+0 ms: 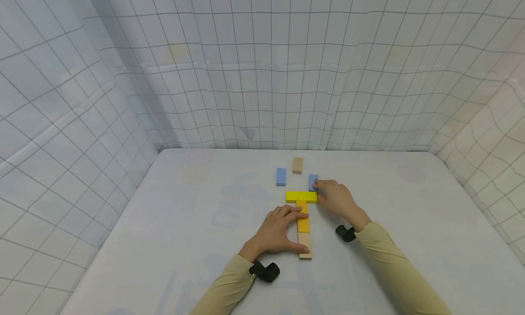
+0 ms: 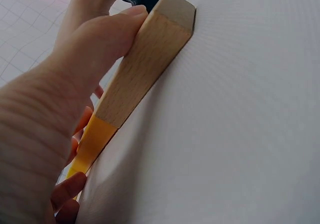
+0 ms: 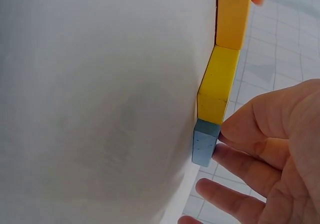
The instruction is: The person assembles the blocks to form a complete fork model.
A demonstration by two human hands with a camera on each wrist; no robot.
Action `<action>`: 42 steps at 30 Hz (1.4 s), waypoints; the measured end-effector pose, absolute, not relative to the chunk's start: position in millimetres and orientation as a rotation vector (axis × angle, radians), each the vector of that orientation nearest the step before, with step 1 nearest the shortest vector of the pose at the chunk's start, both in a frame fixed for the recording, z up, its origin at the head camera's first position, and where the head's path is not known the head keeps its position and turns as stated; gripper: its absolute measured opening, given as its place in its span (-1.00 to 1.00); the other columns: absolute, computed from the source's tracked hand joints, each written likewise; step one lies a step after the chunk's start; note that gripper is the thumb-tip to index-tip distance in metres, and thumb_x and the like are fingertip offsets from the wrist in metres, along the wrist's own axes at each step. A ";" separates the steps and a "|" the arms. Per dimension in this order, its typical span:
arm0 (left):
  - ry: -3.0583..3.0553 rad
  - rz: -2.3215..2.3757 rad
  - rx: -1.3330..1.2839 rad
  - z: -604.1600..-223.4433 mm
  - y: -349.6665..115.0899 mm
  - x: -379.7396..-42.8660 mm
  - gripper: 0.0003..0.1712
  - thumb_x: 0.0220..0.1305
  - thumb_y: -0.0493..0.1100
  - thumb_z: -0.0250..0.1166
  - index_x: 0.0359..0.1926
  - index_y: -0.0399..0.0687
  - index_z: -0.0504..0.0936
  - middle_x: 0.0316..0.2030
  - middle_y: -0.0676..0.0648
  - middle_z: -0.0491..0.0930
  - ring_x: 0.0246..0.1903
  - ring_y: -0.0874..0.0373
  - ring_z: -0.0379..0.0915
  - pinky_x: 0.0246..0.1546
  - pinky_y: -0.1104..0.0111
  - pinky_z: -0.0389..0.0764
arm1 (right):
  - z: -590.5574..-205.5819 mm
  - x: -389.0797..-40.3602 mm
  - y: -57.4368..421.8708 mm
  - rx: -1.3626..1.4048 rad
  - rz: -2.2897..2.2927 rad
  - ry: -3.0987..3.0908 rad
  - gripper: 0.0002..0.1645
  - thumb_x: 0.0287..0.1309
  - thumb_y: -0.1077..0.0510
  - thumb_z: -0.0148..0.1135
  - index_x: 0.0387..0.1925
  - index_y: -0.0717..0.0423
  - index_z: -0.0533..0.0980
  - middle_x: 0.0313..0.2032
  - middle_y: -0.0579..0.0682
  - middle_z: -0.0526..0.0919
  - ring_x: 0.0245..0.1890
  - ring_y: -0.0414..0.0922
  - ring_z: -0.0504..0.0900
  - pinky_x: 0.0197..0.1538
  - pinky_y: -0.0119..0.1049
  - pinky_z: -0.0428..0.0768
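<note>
My left hand [image 1: 279, 228] rests over a row of blocks, thumb on the plain wooden block [image 1: 304, 239] at the near end, fingers on the orange block [image 1: 302, 224] in front of it. A yellow block [image 1: 295, 197] lies crosswise at the row's far end, making a T. My right hand [image 1: 336, 198] pinches a blue block [image 3: 204, 144] behind the yellow block's right end, thumb and fingertips at its edge. In the right wrist view the blue block sits right against the yellow one [image 3: 217, 81]. Part of the blue block is hidden by fingers in the head view.
A second blue block [image 1: 280, 177] lies behind the yellow block's left end. Farther back is a small plain wooden block [image 1: 298, 165]. Everything lies on a white table [image 1: 184, 224], with grid-patterned curtains [image 1: 287, 78] around its back and sides.
</note>
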State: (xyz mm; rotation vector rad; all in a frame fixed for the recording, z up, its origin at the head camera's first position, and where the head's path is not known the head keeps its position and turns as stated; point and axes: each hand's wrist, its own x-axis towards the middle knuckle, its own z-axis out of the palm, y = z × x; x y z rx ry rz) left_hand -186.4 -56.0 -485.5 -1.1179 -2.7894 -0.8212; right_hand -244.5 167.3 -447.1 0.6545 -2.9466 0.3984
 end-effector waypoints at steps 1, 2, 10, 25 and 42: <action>-2.790 -0.823 -1.119 -485.3 -56.0 -186.3 -0.06 -0.15 0.43 0.39 0.29 0.27 0.41 0.28 0.11 0.25 0.12 0.16 0.19 0.00 0.26 0.29 | -447.0 -244.4 167.2 0.654 0.400 -2.947 -0.56 0.20 0.21 0.17 0.11 0.25 0.52 0.16 0.19 0.48 0.14 0.17 0.43 0.08 0.12 0.39; -2.791 -0.824 -1.118 -485.2 -55.9 -186.4 -0.06 -0.15 0.44 0.39 0.29 0.27 0.41 0.28 0.11 0.25 0.12 0.17 0.19 0.00 0.26 0.29 | -446.9 -244.3 167.4 0.656 0.401 -2.946 -0.56 0.19 0.21 0.17 0.11 0.25 0.52 0.16 0.19 0.48 0.14 0.17 0.43 0.08 0.13 0.40; -2.788 -0.825 -1.119 -484.8 -56.2 -186.3 -0.06 -0.15 0.44 0.39 0.28 0.28 0.40 0.28 0.11 0.25 0.12 0.17 0.20 0.00 0.26 0.29 | -445.4 -244.0 168.5 0.672 0.419 -2.956 -0.56 0.19 0.24 0.18 0.12 0.26 0.51 0.17 0.19 0.47 0.14 0.18 0.43 0.09 0.14 0.39; -2.779 -0.817 -1.131 -485.1 -56.6 -186.5 -0.06 -0.15 0.42 0.39 0.29 0.26 0.40 0.28 0.11 0.25 0.12 0.17 0.20 0.00 0.26 0.29 | -449.3 -247.2 175.0 0.726 0.435 -2.960 -0.51 0.20 0.24 0.17 0.18 0.25 0.46 0.19 0.17 0.45 0.15 0.17 0.42 0.10 0.14 0.37; -2.796 -0.806 -1.118 -485.8 -56.2 -187.2 -0.06 -0.15 0.45 0.38 0.28 0.29 0.41 0.28 0.11 0.25 0.14 0.16 0.18 0.00 0.26 0.29 | -445.3 -249.0 180.0 0.801 0.504 -2.983 -0.46 0.19 0.30 0.12 0.23 0.30 0.39 0.20 0.19 0.43 0.20 0.21 0.35 0.15 0.16 0.31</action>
